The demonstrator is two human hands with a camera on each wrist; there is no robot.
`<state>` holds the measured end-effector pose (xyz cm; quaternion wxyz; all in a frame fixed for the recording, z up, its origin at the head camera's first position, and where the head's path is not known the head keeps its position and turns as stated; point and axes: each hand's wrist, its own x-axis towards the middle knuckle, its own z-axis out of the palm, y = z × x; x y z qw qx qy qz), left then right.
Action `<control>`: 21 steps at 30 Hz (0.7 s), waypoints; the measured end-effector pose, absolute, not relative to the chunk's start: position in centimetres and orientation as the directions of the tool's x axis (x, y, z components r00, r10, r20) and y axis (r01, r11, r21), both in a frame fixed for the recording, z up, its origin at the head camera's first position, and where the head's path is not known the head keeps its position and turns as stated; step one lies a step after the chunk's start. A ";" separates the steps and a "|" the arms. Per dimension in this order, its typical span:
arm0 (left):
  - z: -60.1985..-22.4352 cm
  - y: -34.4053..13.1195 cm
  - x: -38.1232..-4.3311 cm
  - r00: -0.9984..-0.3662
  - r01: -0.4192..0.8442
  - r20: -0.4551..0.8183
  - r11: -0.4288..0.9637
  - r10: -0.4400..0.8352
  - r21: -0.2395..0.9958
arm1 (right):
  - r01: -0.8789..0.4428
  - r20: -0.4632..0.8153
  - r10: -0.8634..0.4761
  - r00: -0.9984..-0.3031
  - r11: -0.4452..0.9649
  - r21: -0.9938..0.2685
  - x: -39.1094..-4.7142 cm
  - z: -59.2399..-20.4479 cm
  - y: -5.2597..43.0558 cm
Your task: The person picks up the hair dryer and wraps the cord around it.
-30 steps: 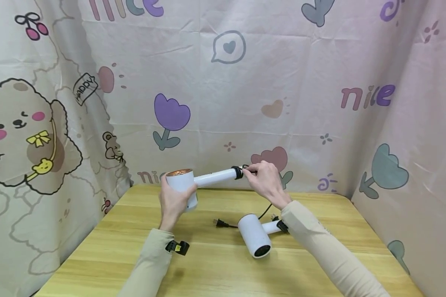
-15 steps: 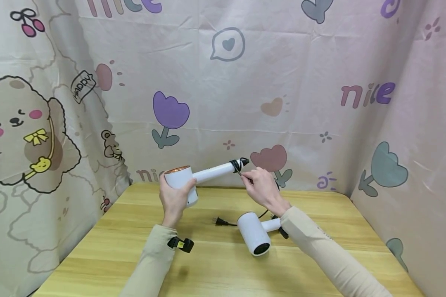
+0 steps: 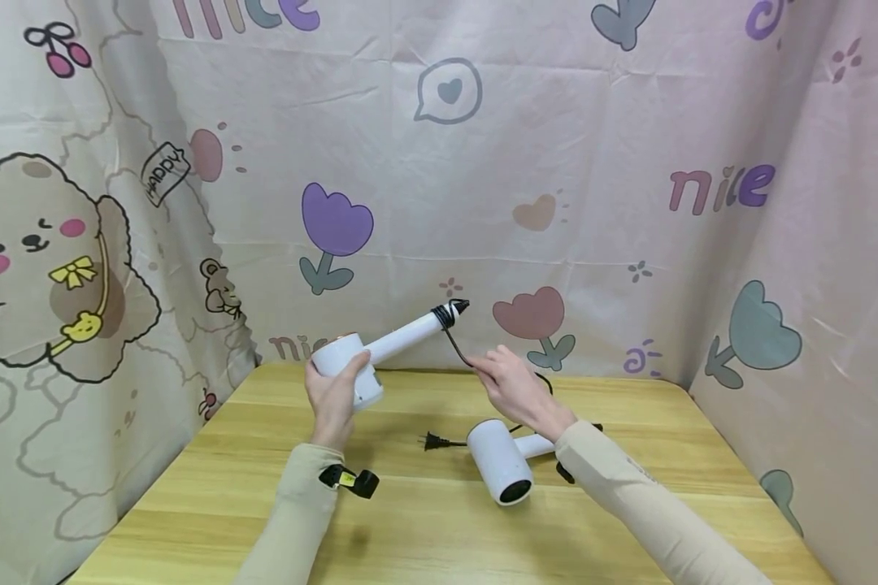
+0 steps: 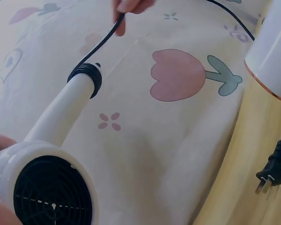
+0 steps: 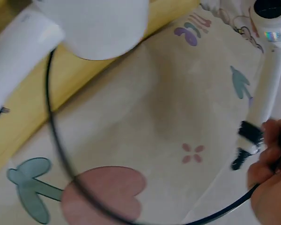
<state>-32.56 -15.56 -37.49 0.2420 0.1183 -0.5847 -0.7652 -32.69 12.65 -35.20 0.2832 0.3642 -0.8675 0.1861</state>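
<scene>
My left hand (image 3: 331,398) grips the barrel of a white hair dryer (image 3: 344,366), held above the table with its handle slanting up to the right. Black cord (image 3: 445,315) is wound in several turns round the handle's end. My right hand (image 3: 515,386) pinches the cord's free run (image 3: 455,348), which stretches from the coils to the fingers. In the left wrist view the dryer's dark round grille (image 4: 54,192) faces the camera, with the coils (image 4: 86,77) beyond it. The right wrist view has the cord (image 5: 65,154) hanging past my right hand (image 5: 271,173) in a wide loop.
A second white hair dryer (image 3: 499,463) lies on the wooden table (image 3: 410,528), below my right forearm. A two-pin plug (image 3: 433,441) lies to its left. A patterned cloth (image 3: 424,203) hangs behind the table and along both sides.
My right hand has moved from the handle's tip down and to the right, drawing out a length of cord. The held dryer has tilted, its handle end higher and farther left.
</scene>
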 end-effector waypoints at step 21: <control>-39.1 -16.2 -32.3 -0.959 0.027 -0.042 -0.239 -0.281 0.971 | -0.403 0.206 -0.381 -0.901 0.561 -0.723 -34.9 -39.1 17.2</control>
